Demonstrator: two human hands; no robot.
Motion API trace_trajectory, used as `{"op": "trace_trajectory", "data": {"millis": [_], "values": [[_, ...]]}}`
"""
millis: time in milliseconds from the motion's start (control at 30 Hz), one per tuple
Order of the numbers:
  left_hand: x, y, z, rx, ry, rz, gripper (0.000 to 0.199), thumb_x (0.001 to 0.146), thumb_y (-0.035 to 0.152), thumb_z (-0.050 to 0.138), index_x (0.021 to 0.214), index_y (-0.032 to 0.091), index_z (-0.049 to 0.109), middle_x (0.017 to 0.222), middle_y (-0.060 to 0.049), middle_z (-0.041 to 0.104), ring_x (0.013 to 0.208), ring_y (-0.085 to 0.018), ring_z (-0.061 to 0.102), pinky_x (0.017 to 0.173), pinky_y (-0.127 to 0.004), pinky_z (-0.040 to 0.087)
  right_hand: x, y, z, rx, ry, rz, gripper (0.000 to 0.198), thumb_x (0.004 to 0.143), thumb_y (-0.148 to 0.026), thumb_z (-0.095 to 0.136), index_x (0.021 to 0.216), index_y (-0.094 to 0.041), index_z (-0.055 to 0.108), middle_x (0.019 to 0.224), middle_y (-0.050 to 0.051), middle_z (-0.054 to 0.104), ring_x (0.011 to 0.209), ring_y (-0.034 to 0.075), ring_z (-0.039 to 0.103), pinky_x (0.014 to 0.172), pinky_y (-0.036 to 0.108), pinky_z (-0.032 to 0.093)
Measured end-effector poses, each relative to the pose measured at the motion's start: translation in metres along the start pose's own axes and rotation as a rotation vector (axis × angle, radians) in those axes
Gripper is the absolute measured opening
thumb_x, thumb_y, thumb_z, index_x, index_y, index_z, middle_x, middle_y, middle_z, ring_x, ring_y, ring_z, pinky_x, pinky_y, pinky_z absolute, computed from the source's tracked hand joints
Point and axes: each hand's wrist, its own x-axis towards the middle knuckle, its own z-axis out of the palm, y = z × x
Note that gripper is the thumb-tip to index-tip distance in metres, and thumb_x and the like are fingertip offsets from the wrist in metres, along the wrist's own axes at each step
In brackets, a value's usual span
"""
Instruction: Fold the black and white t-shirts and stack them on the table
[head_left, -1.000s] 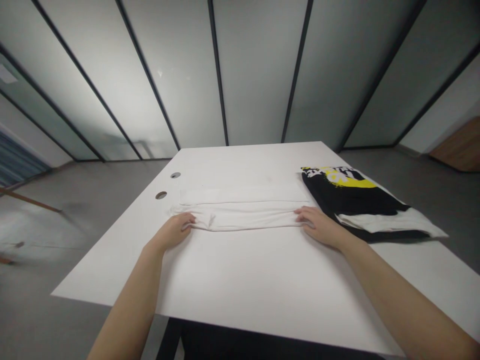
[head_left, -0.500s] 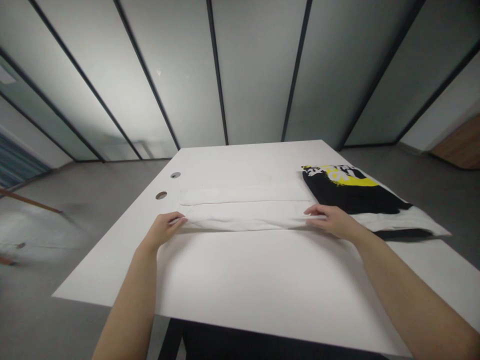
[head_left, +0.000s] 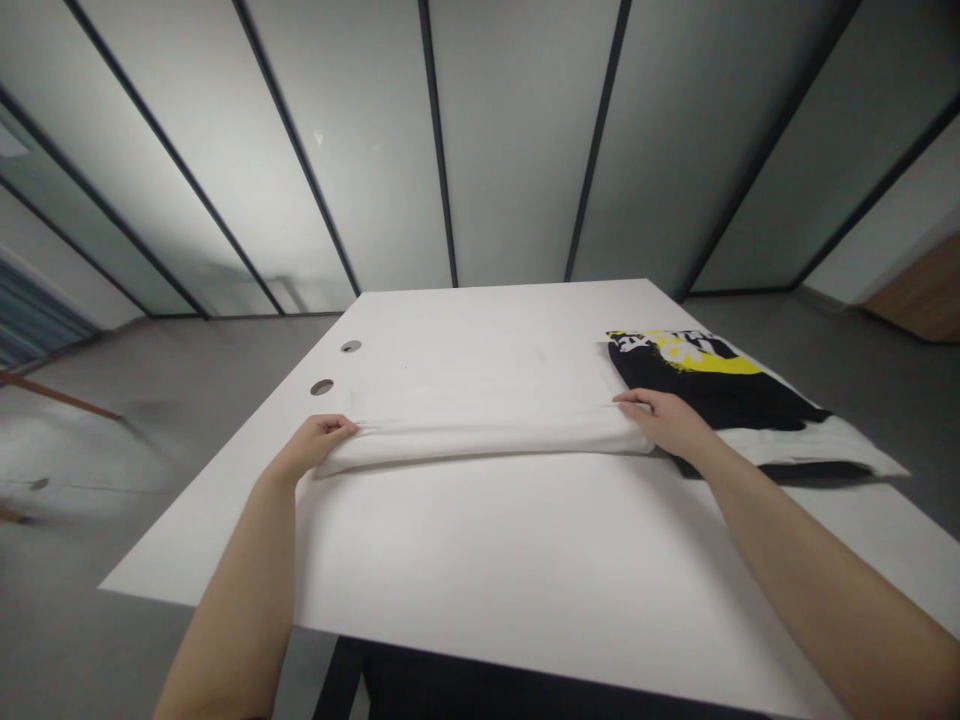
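A white cloth garment [head_left: 480, 440], folded into a long flat strip, stretches across the white table [head_left: 480, 560]. At its left end my left hand [head_left: 322, 440] pinches the upper edge between thumb and fingers. My right hand [head_left: 664, 415] pinches the same edge at the right end. The edge is drawn taut between the two hands, and the fold nearest me droops below it. What kind of garment it is cannot be made out. Close beyond my right hand lies a folded black and white garment [head_left: 720, 390] with a yellow print.
Two round holes pierce the tabletop at the left, the nearer hole [head_left: 322, 387] and the farther hole [head_left: 351, 347]. Frosted glass panels [head_left: 510, 150] with dark frames stand behind the table. Grey floor [head_left: 82, 500] shows at the left.
Both hands have moved slightly away from me with the pinched edge, folding it over the farther part of the cloth. The left hand has also shifted a little left.
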Motion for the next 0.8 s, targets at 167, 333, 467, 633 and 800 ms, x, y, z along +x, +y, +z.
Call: {"op": "trace_trajectory", "data": {"millis": [167,333,467,633,800], "values": [[0.02,-0.008,0.011,0.193,0.025,-0.017,0.049,0.081,0.069,0.065,0.079,0.021,0.078,0.078,-0.006,0.078,0.075,-0.024,0.067,0.068,-0.031,0.049,0.018,0.002,0.027,-0.284,-0.025,0.006,0.032,0.094,-0.031,0.055,0.104,-0.02,0.083,0.11,0.015,0.081,0.1,0.033,0.075,0.095,0.043,0.058],[0.017,0.01,0.024,0.487,0.226,0.139,0.036,0.093,0.046,0.058,0.109,0.021,0.078,0.117,-0.014,0.08,0.11,-0.033,0.07,0.1,-0.044,0.052,0.008,-0.014,0.035,-0.478,0.058,-0.082,0.045,0.092,-0.016,0.052,0.129,-0.016,0.078,0.132,0.018,0.073,0.119,0.036,0.068,0.11,0.048,0.051],[0.011,0.052,0.069,0.584,0.279,0.291,0.041,0.104,0.037,0.046,0.132,0.023,0.072,0.146,-0.013,0.068,0.141,-0.031,0.057,0.123,-0.047,0.04,0.001,-0.055,0.054,-0.424,0.047,-0.259,0.05,0.1,-0.021,0.047,0.145,-0.018,0.069,0.146,0.014,0.068,0.139,0.035,0.057,0.124,0.05,0.039],[0.008,0.078,0.129,0.678,-0.032,0.279,0.068,0.107,0.056,0.045,0.166,0.022,0.044,0.176,-0.014,0.037,0.164,-0.037,0.028,0.131,-0.056,0.025,-0.002,-0.093,0.097,-0.474,-0.151,-0.236,0.062,0.11,-0.046,0.038,0.166,-0.021,0.046,0.176,0.012,0.036,0.164,0.04,0.027,0.131,0.057,0.024],[-0.002,0.057,0.112,0.708,-0.168,0.132,0.088,0.101,0.076,0.045,0.173,0.029,0.03,0.18,-0.014,0.025,0.165,-0.043,0.022,0.13,-0.066,0.02,-0.009,-0.071,0.092,-0.567,-0.277,-0.084,0.072,0.108,-0.056,0.039,0.171,-0.019,0.036,0.18,0.014,0.025,0.165,0.042,0.024,0.131,0.061,0.022]]}}
